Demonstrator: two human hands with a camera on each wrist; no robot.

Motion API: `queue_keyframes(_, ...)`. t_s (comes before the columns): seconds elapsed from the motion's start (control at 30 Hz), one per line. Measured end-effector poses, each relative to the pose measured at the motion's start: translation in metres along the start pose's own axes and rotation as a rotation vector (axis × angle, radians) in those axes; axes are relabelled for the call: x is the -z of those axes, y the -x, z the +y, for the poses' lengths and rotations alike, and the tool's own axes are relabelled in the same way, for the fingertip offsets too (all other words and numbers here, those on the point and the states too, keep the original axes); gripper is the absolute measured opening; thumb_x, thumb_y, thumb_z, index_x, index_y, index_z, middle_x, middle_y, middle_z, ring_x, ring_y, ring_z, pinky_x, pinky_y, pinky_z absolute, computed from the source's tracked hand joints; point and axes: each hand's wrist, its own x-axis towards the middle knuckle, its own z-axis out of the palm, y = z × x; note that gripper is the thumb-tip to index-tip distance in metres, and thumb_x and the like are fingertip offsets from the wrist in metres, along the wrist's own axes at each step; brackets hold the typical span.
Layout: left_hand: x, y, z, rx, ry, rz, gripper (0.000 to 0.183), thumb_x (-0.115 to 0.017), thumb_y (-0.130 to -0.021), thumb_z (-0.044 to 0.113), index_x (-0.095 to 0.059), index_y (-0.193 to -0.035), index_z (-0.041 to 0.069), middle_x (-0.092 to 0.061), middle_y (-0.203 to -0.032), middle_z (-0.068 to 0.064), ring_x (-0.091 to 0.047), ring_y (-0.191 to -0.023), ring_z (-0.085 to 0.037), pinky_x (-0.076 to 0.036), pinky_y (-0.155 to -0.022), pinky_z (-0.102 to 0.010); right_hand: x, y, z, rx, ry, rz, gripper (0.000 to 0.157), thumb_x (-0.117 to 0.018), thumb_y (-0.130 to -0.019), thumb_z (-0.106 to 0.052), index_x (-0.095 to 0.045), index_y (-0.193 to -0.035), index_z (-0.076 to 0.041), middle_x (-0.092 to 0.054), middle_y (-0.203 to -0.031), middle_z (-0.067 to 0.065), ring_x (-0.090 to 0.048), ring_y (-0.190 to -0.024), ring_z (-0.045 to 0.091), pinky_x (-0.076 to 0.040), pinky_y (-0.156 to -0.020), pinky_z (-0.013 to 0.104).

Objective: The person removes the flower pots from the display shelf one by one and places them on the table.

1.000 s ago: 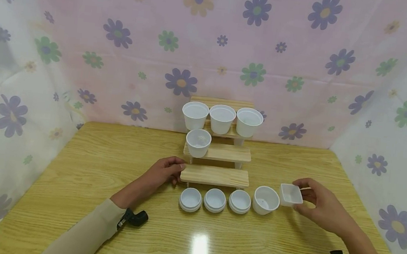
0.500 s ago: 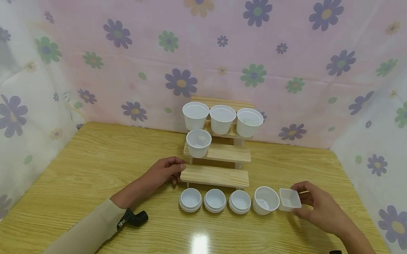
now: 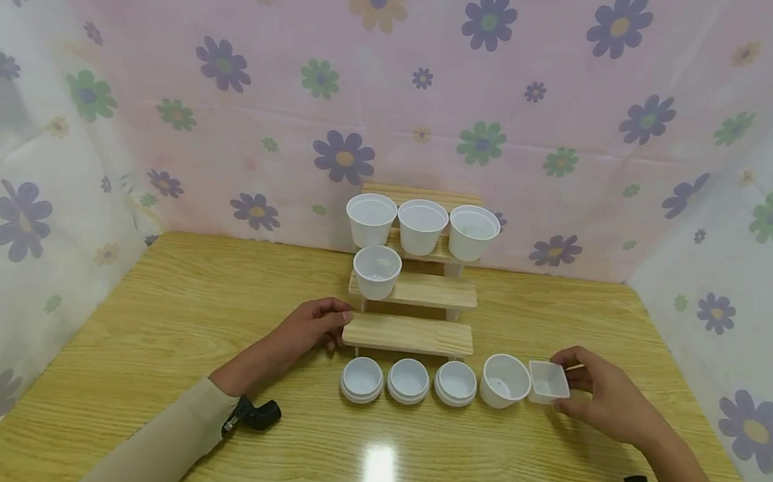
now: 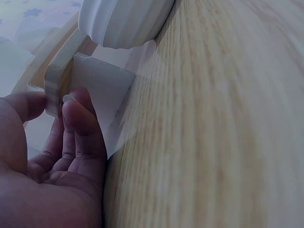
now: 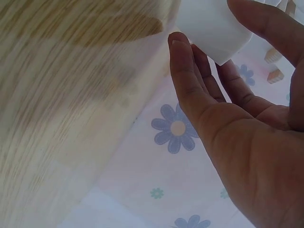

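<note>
My left hand (image 3: 312,324) pinches the left end of the lowest step of a wooden stepped stand (image 3: 408,334); the left wrist view has the thumb on top of the board (image 4: 57,78) and fingers below it. With thumb and fingers, my right hand (image 3: 606,391) holds a small square white cup (image 3: 548,382) by its right side, mouth upward. Just left of it is a round white cup (image 3: 505,381), right beside the square one. Part of the square cup (image 5: 209,28) shows between the fingers in the right wrist view.
Low white jars, a left one (image 3: 362,380), a middle one (image 3: 408,381) and a right one (image 3: 455,383), line the stand's front. Another round cup (image 3: 377,271) sits on a middle step, and more cups (image 3: 421,227) fill a higher step. Flowered cloth (image 3: 399,117) walls the table (image 3: 209,317).
The square cup and my right hand have moved down and slightly left, close against the round cup. My left hand has stayed at the step's end.
</note>
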Motion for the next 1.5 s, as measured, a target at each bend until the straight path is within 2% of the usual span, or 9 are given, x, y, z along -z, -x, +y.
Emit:
queue_keyframes(0.37, 0.0, 0.0, 0.001, -0.01, -0.008, -0.012, 0.039, -0.061, -0.11, 0.03, -0.062, -0.133, -0.002, -0.062, -0.089, -0.009, -0.063, -0.08, -0.021, -0.056, -0.069, -0.03, 0.0, 0.0, 0.002, 0.002, 0.004, 0.0, 0.057, -0.088, -0.085, -0.003, -0.057, -0.132, 0.006, -0.065, -0.129, 0.02, -0.071, -0.111, 0.037, -0.061, -0.091, 0.043)
queue_keyframes(0.6, 0.0, -0.001, 0.002, -0.005, -0.008, -0.011, 0.037, -0.061, -0.11, 0.028, -0.062, -0.134, -0.001, -0.062, -0.089, -0.009, -0.063, -0.081, -0.021, -0.056, -0.069, -0.029, 0.006, 0.002, 0.0, 0.061, 0.056, -0.003, 0.066, -0.09, -0.086, -0.012, -0.056, -0.14, 0.004, -0.065, -0.131, 0.019, -0.07, -0.112, 0.036, -0.061, -0.093, 0.043)
queue_keyframes(0.7, 0.0, -0.002, 0.002, -0.004, -0.008, -0.008, 0.037, -0.061, -0.11, 0.028, -0.062, -0.134, -0.001, -0.063, -0.089, -0.009, -0.063, -0.08, -0.021, -0.056, -0.068, -0.029, 0.008, 0.003, 0.0, 0.098, 0.083, 0.013, 0.068, -0.091, -0.086, -0.015, -0.056, -0.142, 0.002, -0.065, -0.134, 0.019, -0.069, -0.114, 0.038, -0.06, -0.095, 0.038)
queue_keyframes(0.87, 0.0, -0.002, 0.002, -0.01, -0.01, -0.014, 0.039, -0.06, -0.111, 0.027, -0.06, -0.135, -0.004, -0.063, -0.087, -0.008, -0.062, -0.078, -0.02, -0.056, -0.067, -0.029, 0.009, 0.004, -0.001, 0.165, 0.142, 0.052, 0.069, -0.091, -0.086, -0.017, -0.056, -0.143, 0.002, -0.065, -0.137, 0.02, -0.066, -0.12, 0.037, -0.056, -0.098, 0.023)
queue_keyframes(1.0, 0.0, -0.003, 0.002, -0.016, -0.016, -0.016, 0.039, -0.059, -0.111, 0.025, -0.059, -0.135, -0.006, -0.062, -0.087, -0.008, -0.062, -0.077, -0.019, -0.056, -0.066, -0.029, 0.008, 0.003, -0.006, 0.187, 0.15, 0.084, 0.065, -0.089, -0.089, -0.017, -0.057, -0.143, 0.001, -0.065, -0.138, 0.018, -0.064, -0.122, 0.031, -0.047, -0.102, 0.011)
queue_keyframes(1.07, 0.0, -0.002, 0.003, -0.019, -0.019, -0.016, 0.039, -0.058, -0.111, 0.024, -0.059, -0.135, -0.006, -0.062, -0.087, -0.007, -0.062, -0.077, -0.019, -0.056, -0.066, -0.029, 0.007, 0.002, -0.008, 0.193, 0.144, 0.105, 0.061, -0.087, -0.091, -0.017, -0.057, -0.143, -0.001, -0.065, -0.138, 0.017, -0.063, -0.124, 0.024, -0.043, -0.103, 0.007)
queue_keyframes(1.27, 0.001, -0.001, 0.002, -0.01, -0.014, -0.011, 0.04, -0.059, -0.111, 0.025, -0.059, -0.136, -0.006, -0.063, -0.087, -0.007, -0.062, -0.077, -0.019, -0.056, -0.066, -0.029, 0.007, -0.001, -0.014, 0.251, 0.106, 0.161, 0.055, -0.082, -0.095, -0.009, -0.056, -0.143, -0.003, -0.064, -0.137, 0.016, -0.054, -0.127, -0.001, -0.039, -0.105, 0.005)
queue_keyframes(1.5, 0.002, -0.001, -0.001, -0.014, -0.024, -0.019, 0.04, -0.059, -0.111, 0.026, -0.059, -0.136, -0.005, -0.063, -0.089, -0.008, -0.062, -0.078, -0.02, -0.056, -0.068, -0.029, 0.006, -0.005, -0.022, 0.281, 0.079, 0.201, 0.054, -0.081, -0.094, -0.004, -0.057, -0.142, -0.004, -0.063, -0.136, 0.011, -0.055, -0.127, -0.001, -0.04, -0.106, 0.007)
